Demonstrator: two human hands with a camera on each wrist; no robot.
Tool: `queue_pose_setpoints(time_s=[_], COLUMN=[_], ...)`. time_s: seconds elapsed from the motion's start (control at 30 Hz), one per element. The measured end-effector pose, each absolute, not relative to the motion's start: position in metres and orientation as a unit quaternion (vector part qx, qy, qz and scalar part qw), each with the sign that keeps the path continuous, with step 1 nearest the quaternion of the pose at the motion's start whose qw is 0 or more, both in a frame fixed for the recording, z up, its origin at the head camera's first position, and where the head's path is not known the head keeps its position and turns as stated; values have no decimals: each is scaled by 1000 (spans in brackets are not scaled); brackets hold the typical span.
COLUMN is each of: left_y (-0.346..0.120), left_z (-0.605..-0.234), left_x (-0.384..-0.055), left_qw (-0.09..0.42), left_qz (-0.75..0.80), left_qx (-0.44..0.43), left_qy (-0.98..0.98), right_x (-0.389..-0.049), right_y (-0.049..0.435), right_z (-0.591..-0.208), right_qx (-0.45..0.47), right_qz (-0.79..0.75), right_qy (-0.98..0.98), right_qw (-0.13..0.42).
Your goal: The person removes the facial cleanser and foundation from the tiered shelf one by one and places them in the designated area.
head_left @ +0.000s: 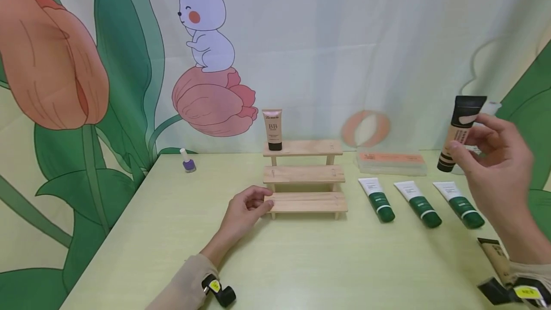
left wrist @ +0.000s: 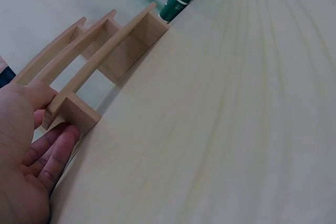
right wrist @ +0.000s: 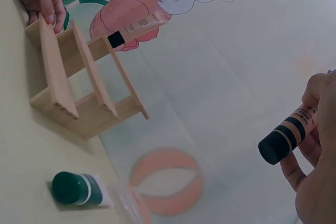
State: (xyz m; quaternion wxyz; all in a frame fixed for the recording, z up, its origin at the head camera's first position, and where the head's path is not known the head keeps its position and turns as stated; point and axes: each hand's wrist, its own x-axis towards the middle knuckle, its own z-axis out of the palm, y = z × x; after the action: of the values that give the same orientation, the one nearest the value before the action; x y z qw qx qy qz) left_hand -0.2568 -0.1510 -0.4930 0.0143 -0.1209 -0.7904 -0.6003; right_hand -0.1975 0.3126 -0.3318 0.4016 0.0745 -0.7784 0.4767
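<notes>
A small three-tier wooden display stand [head_left: 307,174] stands on the table before the curtain. My left hand [head_left: 245,209] grips the left end of its lowest tier, thumb on top and fingertips beneath, as the left wrist view shows. On the top tier's left end, a beige BB cream tube [head_left: 273,129] stands upright on its black cap. Raised over the table's right side, my right hand [head_left: 501,154] holds a peach cosmetic tube [head_left: 457,134] with a black crimped end and black cap. The tube tilts, cap downward; the right wrist view shows its cap [right wrist: 274,148] off the table.
Three green-and-white tubes [head_left: 376,200] lie in a row right of the stand. Behind them is a clear box with an orange label [head_left: 391,162]. A gold-brown tube [head_left: 495,257] lies near the right forearm. Purple nail polish [head_left: 188,162] stands at the far left.
</notes>
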Motion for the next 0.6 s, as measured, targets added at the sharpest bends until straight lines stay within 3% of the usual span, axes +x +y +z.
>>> queue_pose_setpoints(time_s=[0.6], left_y=[-151], left_z=[-495], left_x=[-258], left_qw=[19], left_qz=[-596], left_qx=[-127], left_qy=[-792], right_x=[-133], right_y=[348], right_z=[-439], right_qx=[-56], right_qz=[470], right_qy=[-828], right_qw=[301])
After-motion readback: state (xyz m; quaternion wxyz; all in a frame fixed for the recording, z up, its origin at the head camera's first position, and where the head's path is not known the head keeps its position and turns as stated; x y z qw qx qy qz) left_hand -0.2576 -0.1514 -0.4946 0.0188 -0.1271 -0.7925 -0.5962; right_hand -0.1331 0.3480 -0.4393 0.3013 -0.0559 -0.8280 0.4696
